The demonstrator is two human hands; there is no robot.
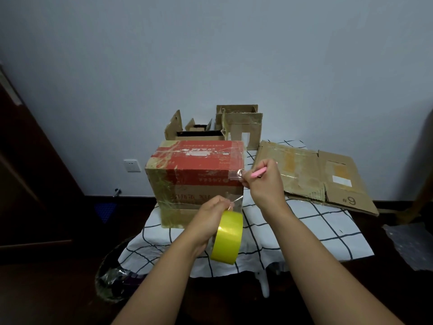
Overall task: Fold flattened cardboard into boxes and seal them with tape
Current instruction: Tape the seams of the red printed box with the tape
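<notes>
A closed cardboard box [195, 179] with a red printed top and band stands on a table [304, 233] covered by a white cloth with a black grid, at its near left part. The left hand [212, 216] grips a yellow roll of packing tape [226, 238] just in front of the box's near right corner, fingers curled over the roll's top, with a clear strip of tape [235, 198] running up from the roll along that corner. The right hand [262, 181] is closed around a pink tool [259, 172], probably a pen or small cutter, and its fingertips pinch the strip's upper end at the box's upper right edge. To the right, a flattened cardboard sheet [328, 177] marked "#9" lies on the table, overhanging its far right side. Behind the red box stand two open boxes: a low one [187, 132] with raised flaps and a taller one [243, 127]. A wire bin [112, 277] lined with clear plastic sits on the floor at lower left.
</notes>
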